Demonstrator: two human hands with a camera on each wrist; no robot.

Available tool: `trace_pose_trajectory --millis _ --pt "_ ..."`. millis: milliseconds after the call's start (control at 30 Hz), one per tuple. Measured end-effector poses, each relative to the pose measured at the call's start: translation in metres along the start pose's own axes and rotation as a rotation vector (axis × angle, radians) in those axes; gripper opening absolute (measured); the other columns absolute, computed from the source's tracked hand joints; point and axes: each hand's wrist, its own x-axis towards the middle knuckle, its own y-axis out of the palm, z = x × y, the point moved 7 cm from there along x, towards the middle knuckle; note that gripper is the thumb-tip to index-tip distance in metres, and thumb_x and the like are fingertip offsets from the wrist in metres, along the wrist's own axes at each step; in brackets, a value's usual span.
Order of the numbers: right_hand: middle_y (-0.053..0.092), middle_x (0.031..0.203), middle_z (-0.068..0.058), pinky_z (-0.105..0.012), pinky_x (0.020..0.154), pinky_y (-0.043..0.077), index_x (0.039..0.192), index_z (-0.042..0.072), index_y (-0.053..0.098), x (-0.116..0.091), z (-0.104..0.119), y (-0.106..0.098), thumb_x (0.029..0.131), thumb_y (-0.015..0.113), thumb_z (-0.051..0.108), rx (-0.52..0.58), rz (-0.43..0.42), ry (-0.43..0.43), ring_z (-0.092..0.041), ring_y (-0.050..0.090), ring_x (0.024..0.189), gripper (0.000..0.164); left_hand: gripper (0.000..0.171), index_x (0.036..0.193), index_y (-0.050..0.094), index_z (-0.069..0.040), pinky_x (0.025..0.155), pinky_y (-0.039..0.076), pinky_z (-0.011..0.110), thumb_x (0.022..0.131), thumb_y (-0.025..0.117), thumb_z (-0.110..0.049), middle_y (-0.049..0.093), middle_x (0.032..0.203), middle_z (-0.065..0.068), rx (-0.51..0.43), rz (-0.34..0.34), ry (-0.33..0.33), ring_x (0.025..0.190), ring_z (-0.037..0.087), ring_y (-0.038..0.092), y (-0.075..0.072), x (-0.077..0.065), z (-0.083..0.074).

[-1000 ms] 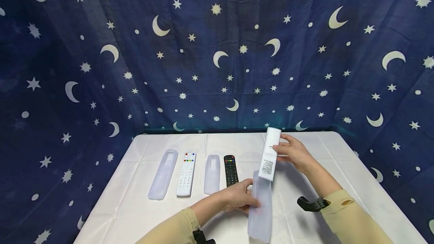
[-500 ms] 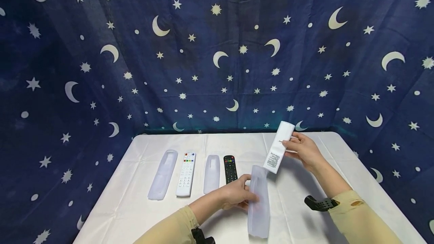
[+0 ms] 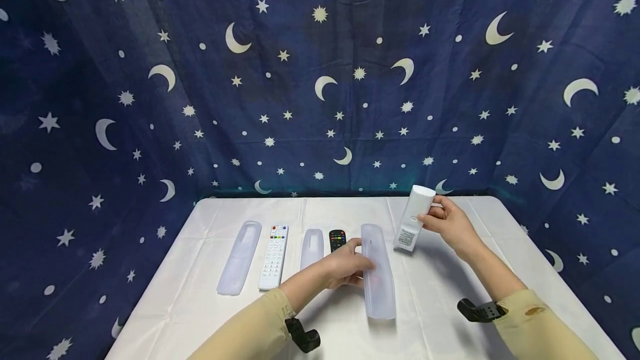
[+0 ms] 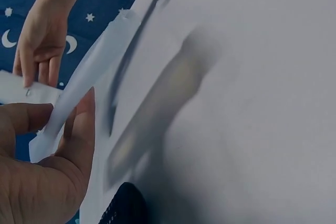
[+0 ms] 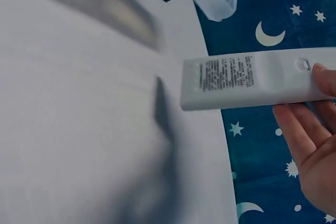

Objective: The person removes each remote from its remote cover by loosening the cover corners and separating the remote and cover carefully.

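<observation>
My left hand (image 3: pixel 345 266) pinches a translucent remote cover (image 3: pixel 378 274) by its left side, with the cover held up over the table. In the left wrist view, thumb and fingers close on the lower part of that cover (image 4: pixel 86 82). My right hand (image 3: pixel 452 225) grips a white remote control (image 3: pixel 415 218) at its right edge, tilted, its labelled back towards me. The right wrist view shows the printed label on the remote's back (image 5: pixel 226 74) and the thumb near a small latch. Remote and cover are apart, side by side.
Left of the hands, a long translucent cover (image 3: pixel 240 257), a white remote with buttons (image 3: pixel 273 257) and a shorter translucent cover (image 3: pixel 312 246) lie in a row. A black remote (image 3: pixel 337 239) is partly hidden behind my left hand. A starry curtain (image 3: pixel 320 99) hangs behind the table.
The white remote has come away from the cover's upper end and moved right with my right hand, tilting. My left hand has raised the cover away from me.
</observation>
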Motion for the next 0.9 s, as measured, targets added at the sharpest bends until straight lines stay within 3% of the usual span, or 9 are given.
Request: trace_pose_trajectory --millis 100,233,433,500,733,900 --pt "0.063 0.128 -0.028 -0.024 0.085 0.056 0.139 -0.006 0.042 -0.005 0.002 0.002 0.098 0.069 0.010 -0.045 0.017 -0.057 0.000 0.063 0.102 0.052 0.068 0.149 0.034 -0.007 0.063 0.059 0.034 0.090 0.067 0.000 0.067 0.106 0.014 -0.022 -0.012 -0.006 0.083 0.024 0.071 -0.003 0.004 -0.003" --pt "0.061 0.132 -0.029 -0.022 0.086 0.055 0.137 -0.004 0.044 -0.011 0.001 0.004 0.098 0.069 0.007 -0.088 0.042 -0.111 -0.003 0.065 0.106 0.048 0.066 0.147 0.037 -0.007 0.064 0.060 0.037 0.089 0.066 0.002 0.065 0.107 0.016 -0.033 -0.039 -0.016 0.082 0.026 0.071 -0.004 0.007 -0.006" --pt "0.064 0.131 -0.025 -0.022 0.088 0.054 0.131 0.000 0.050 -0.023 -0.001 0.005 0.097 0.071 0.005 -0.239 0.016 -0.172 -0.033 0.065 0.117 0.041 0.069 0.150 0.036 -0.008 0.062 0.059 0.035 0.089 0.066 0.000 0.065 0.106 0.016 -0.015 -0.080 -0.035 0.080 0.026 0.070 -0.008 0.013 -0.006" --pt "0.064 0.130 -0.024 -0.022 0.087 0.055 0.128 0.002 0.051 -0.026 -0.002 0.006 0.096 0.071 0.003 -0.273 0.007 -0.201 -0.037 0.064 0.117 0.038 0.071 0.152 0.034 -0.008 0.061 0.058 0.034 0.089 0.066 -0.001 0.065 0.106 0.015 -0.005 -0.086 -0.041 0.080 0.025 0.070 -0.009 0.015 -0.006" --pt "0.070 0.126 -0.011 -0.013 0.083 0.052 0.117 0.009 0.057 -0.035 -0.006 0.012 0.087 0.077 -0.007 -0.491 -0.042 -0.432 -0.009 0.067 0.105 0.040 0.073 0.154 0.031 -0.007 0.059 0.056 0.032 0.090 0.067 -0.002 0.065 0.104 0.014 0.024 -0.109 -0.056 0.080 0.025 0.070 -0.009 0.026 -0.008" --pt "0.071 0.126 -0.004 -0.027 0.081 0.058 0.124 0.013 0.057 -0.042 -0.013 0.017 0.082 0.080 -0.009 -0.662 -0.038 -0.533 -0.022 0.070 0.104 0.053 0.071 0.153 0.033 -0.008 0.059 0.055 0.032 0.091 0.067 -0.002 0.063 0.104 0.014 0.041 -0.134 -0.062 0.081 0.026 0.069 -0.005 0.034 -0.010"
